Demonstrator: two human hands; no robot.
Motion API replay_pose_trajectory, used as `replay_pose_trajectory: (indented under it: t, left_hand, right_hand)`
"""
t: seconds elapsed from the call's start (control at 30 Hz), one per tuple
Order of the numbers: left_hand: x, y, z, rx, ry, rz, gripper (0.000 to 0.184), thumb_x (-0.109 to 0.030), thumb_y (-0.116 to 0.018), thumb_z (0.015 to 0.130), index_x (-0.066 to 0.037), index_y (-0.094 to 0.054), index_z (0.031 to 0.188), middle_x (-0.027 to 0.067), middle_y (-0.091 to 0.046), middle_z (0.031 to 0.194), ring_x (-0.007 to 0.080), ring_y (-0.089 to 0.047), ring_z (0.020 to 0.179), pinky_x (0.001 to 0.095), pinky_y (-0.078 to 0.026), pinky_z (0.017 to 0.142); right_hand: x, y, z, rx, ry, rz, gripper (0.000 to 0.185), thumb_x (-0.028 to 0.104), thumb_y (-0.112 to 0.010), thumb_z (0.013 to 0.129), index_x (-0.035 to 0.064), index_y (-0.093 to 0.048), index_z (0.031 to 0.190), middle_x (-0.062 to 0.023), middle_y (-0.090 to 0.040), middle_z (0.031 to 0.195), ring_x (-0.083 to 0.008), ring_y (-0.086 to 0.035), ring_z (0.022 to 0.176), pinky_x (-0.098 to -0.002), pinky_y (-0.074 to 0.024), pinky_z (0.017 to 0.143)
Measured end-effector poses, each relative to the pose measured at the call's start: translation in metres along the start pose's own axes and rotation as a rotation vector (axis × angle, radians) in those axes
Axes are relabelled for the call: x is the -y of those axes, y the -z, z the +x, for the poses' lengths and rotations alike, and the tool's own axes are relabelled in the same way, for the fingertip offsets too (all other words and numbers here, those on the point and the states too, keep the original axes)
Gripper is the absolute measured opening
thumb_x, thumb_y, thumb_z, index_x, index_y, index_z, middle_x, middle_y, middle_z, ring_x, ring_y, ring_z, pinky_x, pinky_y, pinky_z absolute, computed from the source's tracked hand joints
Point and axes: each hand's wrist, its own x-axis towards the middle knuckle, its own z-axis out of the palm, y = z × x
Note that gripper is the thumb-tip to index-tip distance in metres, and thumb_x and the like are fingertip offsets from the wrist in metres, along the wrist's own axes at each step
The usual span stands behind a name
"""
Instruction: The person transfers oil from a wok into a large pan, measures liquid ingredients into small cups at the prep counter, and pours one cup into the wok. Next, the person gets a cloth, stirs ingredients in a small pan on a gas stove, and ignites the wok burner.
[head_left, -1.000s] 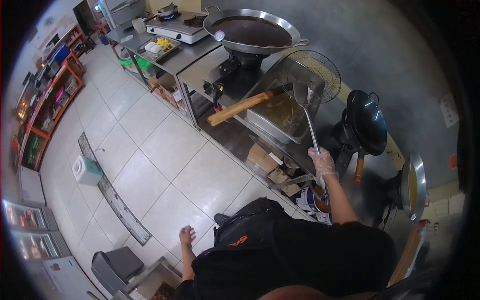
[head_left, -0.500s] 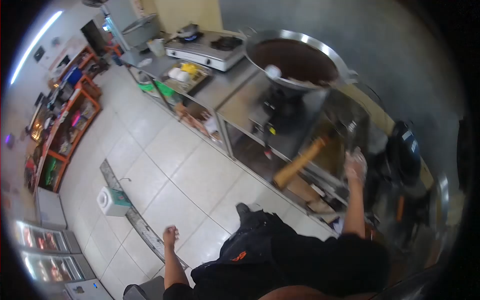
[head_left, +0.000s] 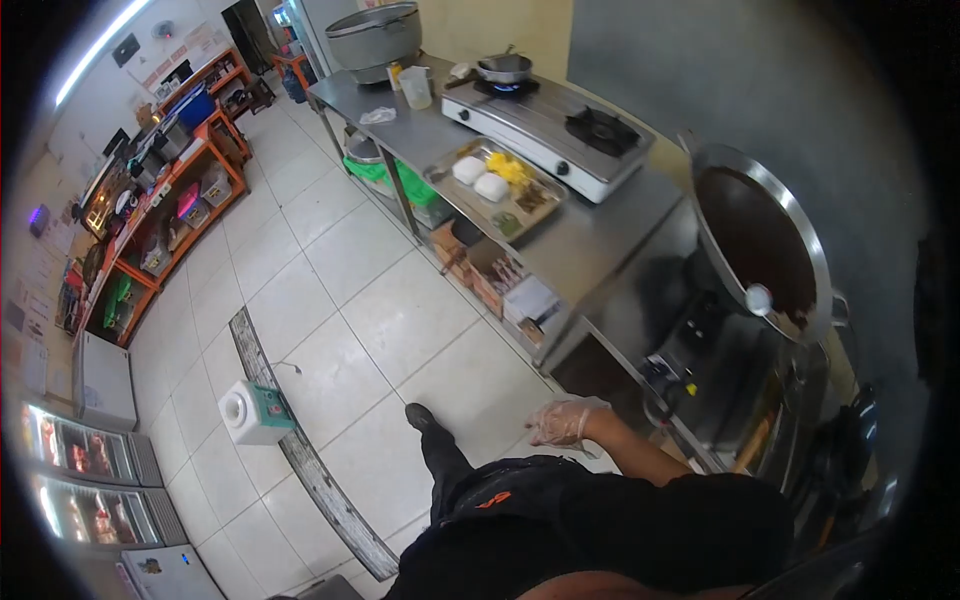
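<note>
My right hand (head_left: 562, 422), in a clear plastic glove, hangs at my side over the tiled floor, fingers loosely bent and slightly apart, with nothing seen in it. The steel counter's front edge is just beyond it. My left hand is out of view. On the counter a metal tray (head_left: 530, 222) carries two white blocks (head_left: 480, 178), some yellow food (head_left: 510, 170) and green and brown bits. To the right, a wide metal wok (head_left: 712, 237) full of dark liquid (head_left: 755, 240) sits on a burner, a white round ladle-like piece (head_left: 758, 299) at its rim.
A white two-burner stove (head_left: 545, 130) holds a small pan (head_left: 504, 68) over a blue flame. Farther back stand a large pot (head_left: 373, 45) and a plastic jug (head_left: 415, 88). A white and green device (head_left: 256, 412) is on the left. Orange shelves (head_left: 195, 185) line the far side.
The view has swung right-to-left along the counter, bringing tray and stove nearer. My right hand has left the area beside the wok and dropped to my side. My left hand has gone from view.
</note>
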Motion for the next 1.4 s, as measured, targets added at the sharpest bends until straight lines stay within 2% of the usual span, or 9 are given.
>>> replay_pose_trajectory:
  t: [0.33, 0.5, 0.63, 0.83, 0.93, 1.1, 1.17, 1.23, 1.4]
  left_hand:
    - [-0.346, 0.078, 0.218, 0.041, -0.135, -0.590, 0.022, -0.030, -0.061, 0.092, -0.010, -0.054, 0.098, 0.0077, -0.061, 0.083, 0.0242, -0.062, 0.072, 0.0327, -0.049, 0.052]
    - [-0.618, 0.088, 0.313, 0.153, -0.270, -0.195, 0.043, -0.038, -0.062, 0.092, -0.013, -0.048, 0.124, 0.0116, -0.058, 0.120, 0.0268, -0.061, 0.103, 0.0444, -0.055, 0.079]
    - [-0.806, 0.006, 0.318, 0.196, -0.397, -0.099, 0.039, -0.036, -0.062, 0.092, -0.015, -0.052, 0.123, 0.0103, -0.058, 0.119, 0.0268, -0.061, 0.103, 0.0462, -0.055, 0.081]
    - [-0.913, -0.139, 0.336, 0.362, -0.389, 0.133, 0.032, -0.032, -0.064, 0.091, -0.015, -0.057, 0.117, 0.0070, -0.063, 0.108, 0.0249, -0.061, 0.100, 0.0453, -0.054, 0.080]
    - [-0.940, -0.194, 0.364, 0.320, -0.530, 0.604, 0.030, -0.032, -0.066, 0.090, -0.010, -0.064, 0.110, 0.0092, -0.067, 0.105, 0.0224, -0.063, 0.099, 0.0398, -0.052, 0.082]
    - [-1.106, -0.261, 0.443, 0.413, -0.657, 0.836, 0.027, -0.028, -0.071, 0.086, -0.007, -0.073, 0.103, 0.0102, -0.072, 0.096, 0.0193, -0.067, 0.094, 0.0337, -0.050, 0.086]
    - [-1.207, -0.320, 0.422, 0.335, -0.988, 0.965, 0.026, -0.028, -0.072, 0.085, -0.008, -0.073, 0.101, 0.0099, -0.072, 0.099, 0.0218, -0.067, 0.097, 0.0352, -0.050, 0.086]
    - [-1.308, -0.392, 0.411, 0.310, -1.202, 0.960, 0.025, -0.025, -0.073, 0.082, -0.007, -0.072, 0.100, 0.0150, -0.071, 0.098, 0.0308, -0.067, 0.096, 0.0384, -0.051, 0.085]
    - [-1.512, -0.592, 0.337, 0.389, -1.810, 0.821, 0.017, -0.015, -0.070, 0.084, -0.004, -0.069, 0.096, 0.0137, -0.067, 0.089, 0.0318, -0.064, 0.085, 0.0411, -0.050, 0.072]
  right_hand:
    - [0.038, 0.221, 0.274, -0.371, 0.112, -0.013, 0.031, 0.034, -0.055, 0.094, 0.0052, -0.064, 0.100, -0.0130, -0.064, 0.110, -0.0304, -0.064, 0.098, -0.0408, -0.0498, 0.086]
    - [0.013, 0.288, 0.319, -0.680, -0.027, 0.296, 0.024, 0.026, -0.058, 0.093, 0.0040, -0.065, 0.098, -0.0110, -0.069, 0.083, -0.0247, -0.069, 0.080, -0.0353, -0.0532, 0.071]
    - [-0.042, 0.336, 0.391, -0.809, -0.147, 0.629, 0.015, 0.015, -0.058, 0.092, 0.0026, -0.067, 0.092, -0.0080, -0.068, 0.077, -0.0147, -0.066, 0.066, -0.0297, -0.0525, 0.061]
    - [-0.176, 0.439, 0.552, -1.071, -0.140, 1.009, 0.013, 0.008, -0.056, 0.091, 0.0066, -0.069, 0.093, -0.0010, -0.060, 0.068, -0.0071, -0.055, 0.057, -0.0214, -0.0441, 0.051]
    - [-0.220, 0.536, 0.601, -1.313, -0.029, 1.258, 0.012, 0.013, -0.058, 0.092, 0.0097, -0.068, 0.097, 0.0027, -0.057, 0.067, -0.0047, -0.048, 0.052, -0.0198, -0.0370, 0.045]
    - [-0.283, 0.719, 0.627, -1.434, -0.340, 1.433, 0.024, 0.026, -0.066, 0.089, 0.0109, -0.066, 0.107, 0.0016, -0.060, 0.074, -0.0056, -0.053, 0.056, -0.0218, -0.0401, 0.048]
    - [-0.330, 0.768, 0.654, -1.450, -0.364, 1.439, 0.027, 0.027, -0.069, 0.088, 0.0098, -0.065, 0.108, 0.0014, -0.060, 0.074, -0.0077, -0.056, 0.059, -0.0225, -0.0437, 0.051]
    - [-0.387, 0.787, 0.706, -1.711, -0.319, 0.758, 0.035, 0.028, -0.073, 0.084, 0.0057, -0.063, 0.110, -0.0028, -0.062, 0.081, -0.0140, -0.062, 0.073, -0.0253, -0.0499, 0.063]
    - [-0.406, 0.822, 0.763, -1.715, -0.603, 0.567, 0.038, 0.023, -0.073, 0.083, 0.0031, -0.060, 0.113, -0.0123, -0.060, 0.098, -0.0249, -0.061, 0.091, -0.0343, -0.0499, 0.079]
